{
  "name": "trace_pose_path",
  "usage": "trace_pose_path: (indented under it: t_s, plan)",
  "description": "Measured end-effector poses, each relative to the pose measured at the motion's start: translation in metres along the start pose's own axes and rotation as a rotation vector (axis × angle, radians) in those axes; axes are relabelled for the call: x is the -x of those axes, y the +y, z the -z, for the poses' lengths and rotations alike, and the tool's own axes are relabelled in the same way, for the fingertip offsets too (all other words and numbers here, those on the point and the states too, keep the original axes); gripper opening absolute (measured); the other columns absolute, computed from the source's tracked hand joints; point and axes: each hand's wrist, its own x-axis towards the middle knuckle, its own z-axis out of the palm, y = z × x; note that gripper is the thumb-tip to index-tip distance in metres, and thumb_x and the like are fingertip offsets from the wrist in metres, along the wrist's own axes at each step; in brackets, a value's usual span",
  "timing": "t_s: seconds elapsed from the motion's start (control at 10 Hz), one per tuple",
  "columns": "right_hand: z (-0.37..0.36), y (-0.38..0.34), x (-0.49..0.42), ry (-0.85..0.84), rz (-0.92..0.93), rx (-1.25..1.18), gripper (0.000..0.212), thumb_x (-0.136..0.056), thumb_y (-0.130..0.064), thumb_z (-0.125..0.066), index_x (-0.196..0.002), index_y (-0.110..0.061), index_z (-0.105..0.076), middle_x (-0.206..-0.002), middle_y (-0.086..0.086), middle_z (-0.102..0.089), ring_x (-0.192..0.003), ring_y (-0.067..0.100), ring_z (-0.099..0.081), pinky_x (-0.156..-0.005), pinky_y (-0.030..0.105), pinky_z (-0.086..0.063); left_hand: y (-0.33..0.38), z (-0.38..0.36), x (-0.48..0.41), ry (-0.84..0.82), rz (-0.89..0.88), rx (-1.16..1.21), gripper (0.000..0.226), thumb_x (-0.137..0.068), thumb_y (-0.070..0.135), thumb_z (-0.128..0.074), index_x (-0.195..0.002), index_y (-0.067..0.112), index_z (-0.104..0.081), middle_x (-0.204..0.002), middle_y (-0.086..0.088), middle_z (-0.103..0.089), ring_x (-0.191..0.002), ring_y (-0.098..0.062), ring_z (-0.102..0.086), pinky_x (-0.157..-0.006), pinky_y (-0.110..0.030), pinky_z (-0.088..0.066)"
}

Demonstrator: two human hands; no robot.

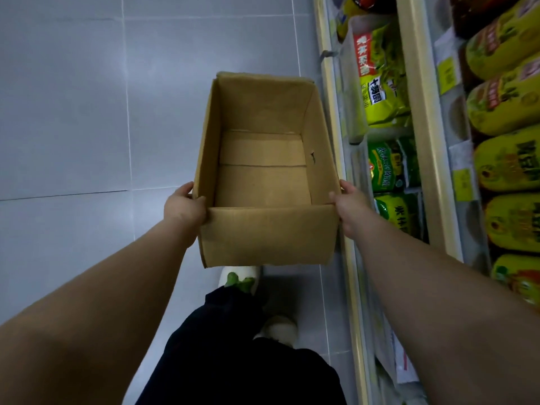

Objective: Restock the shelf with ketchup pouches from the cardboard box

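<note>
Open brown cardboard box (264, 171), empty, gripped at its near corners by left hand (184, 210) and right hand (352, 209), left of the stocked shelf (420, 118).

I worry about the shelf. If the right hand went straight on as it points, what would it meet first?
Probably the cardboard box, which the right hand grips; it points toward the box wall. The shelf edge lies to its right.

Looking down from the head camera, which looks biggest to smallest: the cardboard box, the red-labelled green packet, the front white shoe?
1. cardboard box
2. red-labelled green packet
3. front white shoe: the box hides part of it, so this rank is unsure.
</note>
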Motion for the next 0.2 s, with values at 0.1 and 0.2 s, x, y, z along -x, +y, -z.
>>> trace_pose_path:
  t_s: [0.1, 0.2]
  plan:
    - [-0.004, 0.004, -0.009, 0.001, 0.008, 0.043, 0.061, -0.091, -0.012, -0.055, -0.143, -0.028, -0.029, -0.143, 0.009, -0.042, -0.111, 0.025, -0.052, -0.091, 0.043, -0.048, -0.003, -0.007, -0.004, -0.056, 0.027, -0.010, 0.062, -0.090, 0.016, -0.058, -0.144, 0.026, -0.029, -0.139, -0.011, -0.046, -0.118, -0.032, -0.051, -0.098, -0.042, -0.047]
    - [-0.010, -0.004, -0.002, -0.003, 0.062, 0.066, 0.068, -0.087, -0.014, -0.062, -0.144, -0.029, -0.028, -0.150, 0.005, -0.033, -0.131, 0.029, -0.039, -0.104, 0.046, -0.037, 0.007, -0.010, 0.011, -0.112, -0.032, -0.055, 0.069, -0.089, 0.023, -0.061, -0.145, 0.032, -0.022, -0.148, -0.007, -0.036, -0.129, -0.032, -0.043, -0.096, -0.041, -0.045]
